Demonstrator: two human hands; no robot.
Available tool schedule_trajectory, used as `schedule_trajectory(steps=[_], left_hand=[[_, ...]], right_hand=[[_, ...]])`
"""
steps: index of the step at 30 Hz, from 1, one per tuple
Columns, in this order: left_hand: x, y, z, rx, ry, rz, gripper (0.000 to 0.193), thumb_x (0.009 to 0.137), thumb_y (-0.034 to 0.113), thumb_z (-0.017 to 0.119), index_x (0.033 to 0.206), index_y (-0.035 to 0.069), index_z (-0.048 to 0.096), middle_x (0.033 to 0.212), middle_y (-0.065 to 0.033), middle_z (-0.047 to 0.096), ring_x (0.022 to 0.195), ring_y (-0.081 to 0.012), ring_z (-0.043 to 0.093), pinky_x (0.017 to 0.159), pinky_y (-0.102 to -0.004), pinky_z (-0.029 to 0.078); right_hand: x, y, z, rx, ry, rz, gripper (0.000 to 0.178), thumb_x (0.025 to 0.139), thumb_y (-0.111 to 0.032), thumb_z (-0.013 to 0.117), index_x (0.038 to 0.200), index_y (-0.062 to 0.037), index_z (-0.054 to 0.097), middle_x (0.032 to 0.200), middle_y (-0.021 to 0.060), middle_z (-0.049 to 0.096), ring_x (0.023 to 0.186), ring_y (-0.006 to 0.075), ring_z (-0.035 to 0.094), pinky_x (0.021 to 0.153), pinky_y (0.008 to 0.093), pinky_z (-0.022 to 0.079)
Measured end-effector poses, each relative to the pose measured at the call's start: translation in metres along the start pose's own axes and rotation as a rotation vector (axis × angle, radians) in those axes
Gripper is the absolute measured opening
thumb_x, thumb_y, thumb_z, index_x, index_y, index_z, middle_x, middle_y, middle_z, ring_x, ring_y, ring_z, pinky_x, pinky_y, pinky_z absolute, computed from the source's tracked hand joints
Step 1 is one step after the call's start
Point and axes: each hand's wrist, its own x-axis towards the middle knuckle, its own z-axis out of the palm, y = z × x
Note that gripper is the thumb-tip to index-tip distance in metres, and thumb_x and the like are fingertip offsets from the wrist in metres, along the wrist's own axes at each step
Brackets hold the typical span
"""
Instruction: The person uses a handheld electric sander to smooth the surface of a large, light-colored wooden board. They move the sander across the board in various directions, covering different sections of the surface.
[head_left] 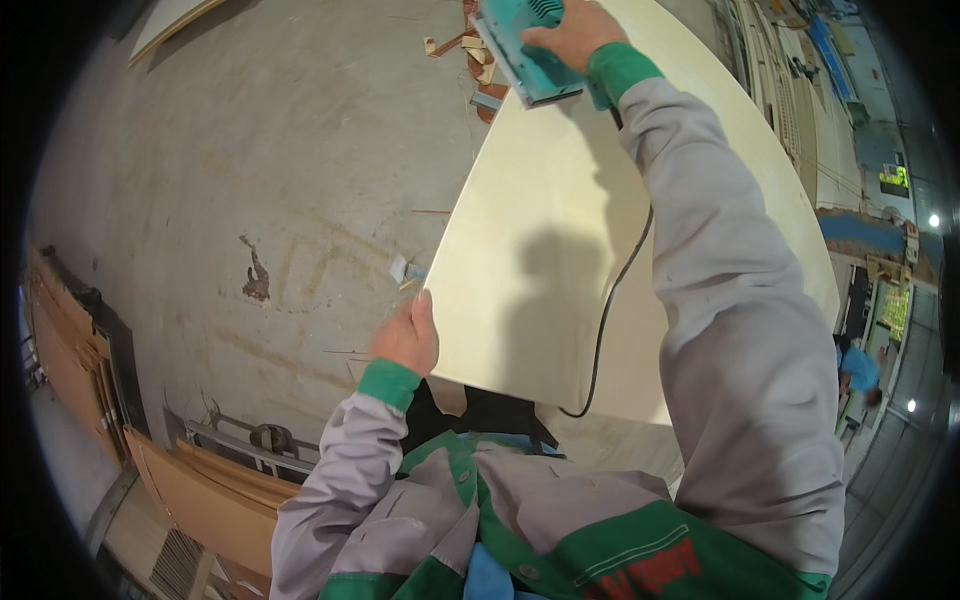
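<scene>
A large cream-coloured panel stretches away in front of me, its face pale and smooth, with my shadow across it. My right hand is closed over the top of a teal sheet sander, whose flat base is at the panel's far left edge. From the sander a black cord trails over the panel and off its near edge. At the near left corner, my left hand grips the panel's edge with the thumb up and the other fingers mostly hidden.
Brown boards lean in stacks at the lower left, beside a metal frame. Wood scraps lie past the panel's far left edge. Long strips of board lie along the right. A person in blue is farther off at right.
</scene>
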Motion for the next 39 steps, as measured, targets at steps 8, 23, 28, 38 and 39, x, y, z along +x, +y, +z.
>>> schedule_trajectory(steps=[8,23,28,38,39], left_hand=[[0.0,-0.048,0.009,-0.289,-0.047,0.306,0.071,0.111,0.055,0.025,0.129,-0.003,0.062,0.128,-0.0333,0.063,0.117,-0.0518,0.061,0.1,-0.0546,0.047],[-0.005,-0.214,-0.092,-0.619,0.006,-0.073,0.074,0.105,0.061,0.046,0.143,-0.001,0.057,0.132,-0.0192,0.068,0.094,-0.0217,0.07,0.081,-0.0341,0.051],[-0.002,-0.196,-0.12,-0.718,-0.058,0.007,0.068,0.105,0.057,0.052,0.143,0.001,0.059,0.127,-0.0151,0.07,0.09,-0.0157,0.068,0.075,-0.0278,0.049],[-0.059,-0.292,-0.182,-0.846,0.169,-0.208,0.054,0.107,0.051,0.053,0.132,0.005,0.063,0.105,-0.0013,0.066,0.083,-0.0085,0.06,0.07,-0.0234,0.044],[-0.046,-0.276,-0.175,-0.829,0.182,-0.201,0.055,0.107,0.053,0.052,0.131,0.005,0.063,0.105,-0.0015,0.066,0.083,-0.009,0.06,0.07,-0.0242,0.044]], right_hand=[[-0.17,-0.075,0.026,0.057,0.04,-0.058,0.096,0.088,-0.043,0.073,0.164,-0.0098,0.024,0.133,0.0366,0.058,0.12,0.051,0.061,0.105,0.0523,0.05],[-0.415,-0.196,0.06,0.228,-0.238,-0.143,0.097,0.086,-0.031,0.08,0.166,-0.0258,0.026,0.11,0.0239,0.056,0.084,0.0475,0.07,0.077,0.0535,0.06],[-0.374,-0.145,0.057,0.152,-0.136,0.102,0.099,0.089,-0.036,0.076,0.168,-0.0271,0.017,0.119,0.0272,0.055,0.095,0.0489,0.068,0.085,0.0537,0.058],[-0.469,-0.14,0.059,0.275,-0.229,0.082,0.102,0.088,-0.027,0.078,0.168,-0.025,0.015,0.121,0.0289,0.054,0.092,0.0494,0.068,0.083,0.0563,0.059],[-0.457,-0.156,0.063,0.281,-0.227,0.039,0.099,0.089,-0.027,0.076,0.168,-0.0243,0.017,0.121,0.0294,0.054,0.092,0.0501,0.068,0.082,0.0574,0.059]])
